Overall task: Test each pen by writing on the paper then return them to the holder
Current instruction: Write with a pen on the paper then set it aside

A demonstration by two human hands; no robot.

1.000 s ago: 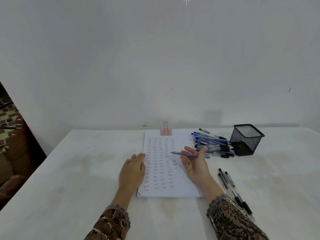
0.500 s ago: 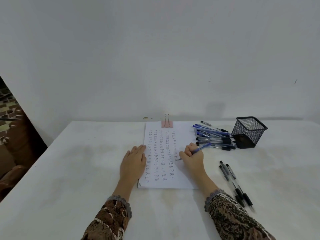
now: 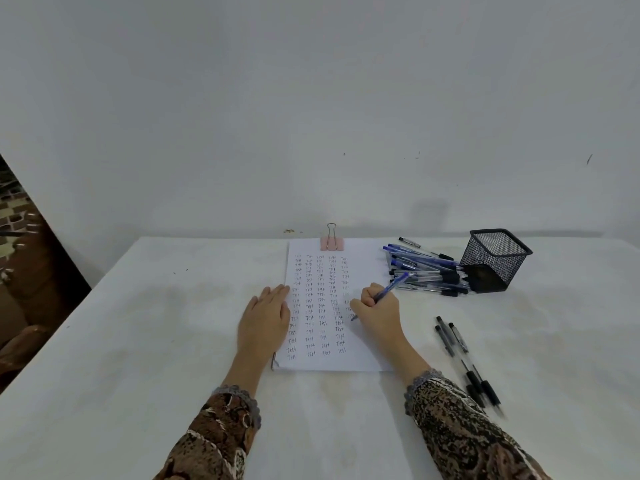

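A white sheet of paper [image 3: 363,271], filled with columns of small handwritten words, lies in the middle of the table under a pink binder clip [image 3: 331,242]. My right hand [image 3: 377,311] grips a blue pen [image 3: 391,288] in a writing hold, its tip touching the paper's right column. My left hand [image 3: 265,318] rests flat with fingers together on the paper's left edge. A pile of several blue pens [image 3: 424,270] lies right of the paper, against a black mesh holder [image 3: 495,259] that is tipped back. Three black pens [image 3: 465,362] lie to the right of my right forearm.
The white table [image 3: 138,341] meets a white wall at its far edge. Its left edge drops off beside dark brown furniture [image 3: 31,289].
My right hand turned the blue pen from a loose sideways hold into a writing grip and lowered its tip onto the paper. The left hand stayed flat on the paper's edge.
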